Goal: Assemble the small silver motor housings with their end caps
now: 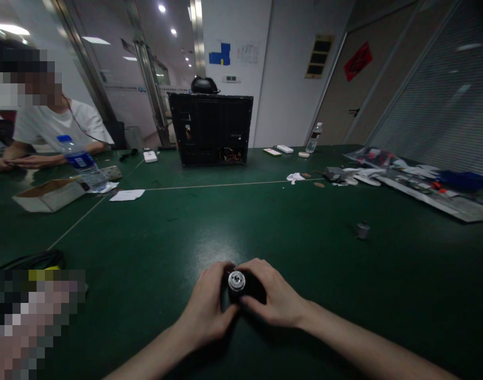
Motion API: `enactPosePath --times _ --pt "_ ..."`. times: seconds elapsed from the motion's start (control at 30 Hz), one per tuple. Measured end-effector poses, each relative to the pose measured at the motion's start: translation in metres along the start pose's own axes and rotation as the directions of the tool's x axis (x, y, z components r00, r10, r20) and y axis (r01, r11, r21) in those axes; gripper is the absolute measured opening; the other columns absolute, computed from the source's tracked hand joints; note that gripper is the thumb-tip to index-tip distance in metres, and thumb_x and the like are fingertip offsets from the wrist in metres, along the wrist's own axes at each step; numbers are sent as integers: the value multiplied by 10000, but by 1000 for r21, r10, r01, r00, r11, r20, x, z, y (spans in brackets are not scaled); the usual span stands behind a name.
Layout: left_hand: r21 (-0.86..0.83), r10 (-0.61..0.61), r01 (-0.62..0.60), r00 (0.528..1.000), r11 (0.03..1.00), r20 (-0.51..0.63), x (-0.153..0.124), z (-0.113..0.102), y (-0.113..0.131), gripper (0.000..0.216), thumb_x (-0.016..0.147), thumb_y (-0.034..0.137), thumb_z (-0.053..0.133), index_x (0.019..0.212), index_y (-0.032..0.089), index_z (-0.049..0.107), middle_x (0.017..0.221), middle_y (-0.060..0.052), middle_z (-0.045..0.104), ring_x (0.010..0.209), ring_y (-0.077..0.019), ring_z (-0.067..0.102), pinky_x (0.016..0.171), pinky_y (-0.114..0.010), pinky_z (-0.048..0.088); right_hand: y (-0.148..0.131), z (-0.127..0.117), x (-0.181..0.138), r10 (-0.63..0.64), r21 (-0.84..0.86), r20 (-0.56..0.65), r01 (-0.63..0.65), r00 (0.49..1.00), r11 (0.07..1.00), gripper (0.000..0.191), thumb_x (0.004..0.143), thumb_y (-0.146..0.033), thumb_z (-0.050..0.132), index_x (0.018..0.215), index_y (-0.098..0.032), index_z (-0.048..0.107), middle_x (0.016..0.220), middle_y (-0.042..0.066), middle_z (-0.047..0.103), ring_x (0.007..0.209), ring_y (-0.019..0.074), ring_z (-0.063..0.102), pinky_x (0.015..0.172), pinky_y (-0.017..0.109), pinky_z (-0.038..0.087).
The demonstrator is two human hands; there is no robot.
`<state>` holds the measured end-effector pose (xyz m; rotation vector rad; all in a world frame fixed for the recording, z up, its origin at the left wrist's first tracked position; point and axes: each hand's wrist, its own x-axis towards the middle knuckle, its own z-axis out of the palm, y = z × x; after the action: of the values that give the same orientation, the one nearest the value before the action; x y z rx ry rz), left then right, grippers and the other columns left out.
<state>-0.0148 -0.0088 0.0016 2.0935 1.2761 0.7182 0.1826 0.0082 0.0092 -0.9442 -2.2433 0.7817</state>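
My left hand (209, 303) and my right hand (275, 293) curl around a small black round part with a silver metal disc on top (237, 281). It stands upright on the green table, low in the middle of the view. Fingers and thumbs of both hands close on it from either side, and the fingers hide much of its sides. Farther off to the right, a small silver cylinder that looks like a motor (362, 230) stands apart from my hands.
Left are an open cardboard box (47, 198), a water bottle (81, 163), paper (127, 195) and black cable (35, 259). A black-backed cabinet or screen (211, 129) stands behind. A cluttered tray (435, 198) lies right. Another person (63, 126) sits at far left.
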Motion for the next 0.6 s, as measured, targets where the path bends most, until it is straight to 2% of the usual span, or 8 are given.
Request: enactPosePath --times 0.13,0.23,0.3,0.4,0.47,0.5,0.57,0.6 --pt "16 18 -18 1000 1000 -14 0 1 -2 551 680 139 644 1190 179 437 1165 -132 583 1052 -313 550 918 -471 442 0 10 2 -3 10 -15 3 1000 1000 394 748 -155 668 1122 -198 551 1076 62 649 977 227 573 867 388 423" --pt "12 19 -19 1000 1000 -21 -1 2 -3 531 699 155 652 1188 184 448 1169 -126 584 1043 -306 557 905 -464 451 0 7 3 15 7 -102 -14 995 1000 326 747 -162 675 1055 -201 573 1004 51 664 925 218 589 831 372 442" --pt "3 4 -4 1000 1000 -18 -1 2 -2 553 695 163 675 1198 185 448 1176 -127 580 1051 -308 554 913 -473 448 -1 -5 5 46 1 -189 -47 981 999 312 755 -207 675 1047 -204 565 990 54 661 906 217 601 808 362 464" --pt "-10 -50 50 999 999 -1 -1 0 1 612 679 191 722 1222 179 440 1188 -135 575 1081 -321 543 936 -502 435 1 -40 5 76 -72 -323 -105 943 992 286 780 -270 642 1040 -205 544 1007 71 652 897 220 619 798 359 492" --pt "-16 -69 69 998 997 13 -1 -1 2 613 682 200 728 1225 179 444 1194 -138 576 1093 -324 542 944 -512 434 10 -70 3 114 -167 -434 -205 894 965 308 784 -310 622 1052 -194 524 1010 95 651 881 236 632 784 368 505" --pt "-17 -68 68 998 998 19 -1 -1 2 605 689 203 724 1226 178 447 1198 -139 574 1096 -322 542 947 -512 434 17 -86 1 158 -217 -493 -297 855 930 328 782 -328 614 1062 -188 517 1001 105 654 869 246 638 775 375 508" --pt "-16 -58 58 998 998 20 -1 -2 1 595 703 211 717 1231 177 447 1201 -137 574 1095 -315 543 945 -509 439 36 -119 -10 272 -297 -582 -511 766 806 369 769 -363 607 1079 -185 518 971 113 661 842 267 646 749 386 509" --pt "-13 -53 54 998 998 18 -1 -1 1 589 707 216 715 1231 178 449 1200 -134 575 1093 -313 544 943 -508 441 49 -135 -18 336 -334 -609 -617 718 713 384 764 -386 601 1084 -188 525 952 116 663 824 281 647 731 400 504"
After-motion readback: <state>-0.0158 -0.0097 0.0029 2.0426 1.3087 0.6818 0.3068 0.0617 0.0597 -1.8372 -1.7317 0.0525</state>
